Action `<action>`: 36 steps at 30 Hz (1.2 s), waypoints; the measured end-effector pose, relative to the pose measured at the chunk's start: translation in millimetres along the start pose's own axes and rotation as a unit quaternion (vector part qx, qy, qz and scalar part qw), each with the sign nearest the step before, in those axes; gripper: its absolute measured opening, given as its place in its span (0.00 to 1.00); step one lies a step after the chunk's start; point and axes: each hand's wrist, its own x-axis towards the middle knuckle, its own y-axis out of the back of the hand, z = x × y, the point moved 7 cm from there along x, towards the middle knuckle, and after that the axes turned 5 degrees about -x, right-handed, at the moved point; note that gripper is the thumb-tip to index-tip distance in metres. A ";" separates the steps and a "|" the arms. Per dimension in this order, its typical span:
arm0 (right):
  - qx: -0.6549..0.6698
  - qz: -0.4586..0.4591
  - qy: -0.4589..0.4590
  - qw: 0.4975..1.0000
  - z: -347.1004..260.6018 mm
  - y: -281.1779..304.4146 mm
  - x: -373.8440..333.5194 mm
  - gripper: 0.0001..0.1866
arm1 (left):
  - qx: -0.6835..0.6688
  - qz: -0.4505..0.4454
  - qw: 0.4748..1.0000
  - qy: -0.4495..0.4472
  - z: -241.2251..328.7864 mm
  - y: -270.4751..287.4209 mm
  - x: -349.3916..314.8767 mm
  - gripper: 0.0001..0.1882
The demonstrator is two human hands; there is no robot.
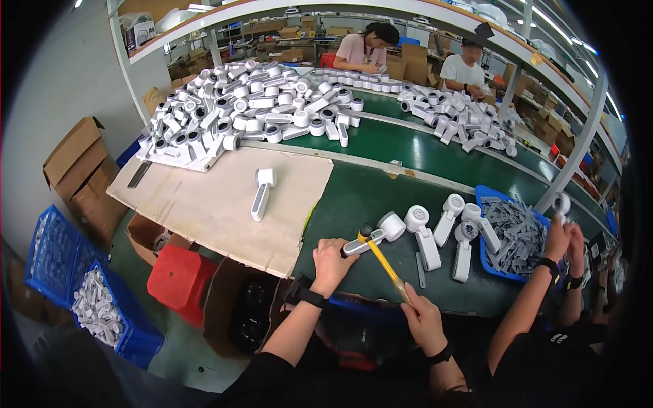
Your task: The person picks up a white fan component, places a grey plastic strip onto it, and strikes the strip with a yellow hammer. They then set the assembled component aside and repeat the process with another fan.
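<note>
My left hand (331,264) is closed round the handle of a white handheld device with a round head (391,226), which lies on the dark green table. In my right hand (425,321) is a hammer (387,264) with a yellow handle. Its black and yellow head is over the device's handle, close to my left fingers; I cannot tell whether it touches. Just right of it rest several similar white devices (427,248), with a thin grey strip (420,270) beside them. Another white device (260,195) lies alone on the beige board to the left.
A large heap of white devices (252,102) covers the table's far left. A blue basket (484,255) of grey strips stands at right, near a co-worker's hands (564,238). Two people sit beyond the conveyor (401,139). A red stool (178,279) and blue crates (129,340) are below left.
</note>
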 end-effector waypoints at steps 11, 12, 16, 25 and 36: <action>0.045 0.017 0.037 0.998 -24.6 1.5 -4.0 0.27 | 0.067 0.004 0.996 0.053 -8.1 2.7 0.8 0.18; 0.046 0.017 0.037 0.998 -23.0 -0.9 -3.3 0.27 | 0.064 0.016 0.997 0.043 -7.4 3.7 2.1 0.16; 0.005 -0.019 0.034 0.999 -17.1 -8.2 -9.4 0.26 | 0.092 0.001 0.994 0.052 -8.4 4.4 -2.1 0.15; 0.043 0.052 -0.015 0.998 18.0 4.0 -6.8 0.25 | 0.071 -0.017 0.996 0.045 -1.1 2.9 2.4 0.16; 0.080 0.054 -0.039 0.995 40.4 -5.3 -7.0 0.27 | 0.038 -0.020 0.998 -0.047 -2.8 3.3 2.8 0.23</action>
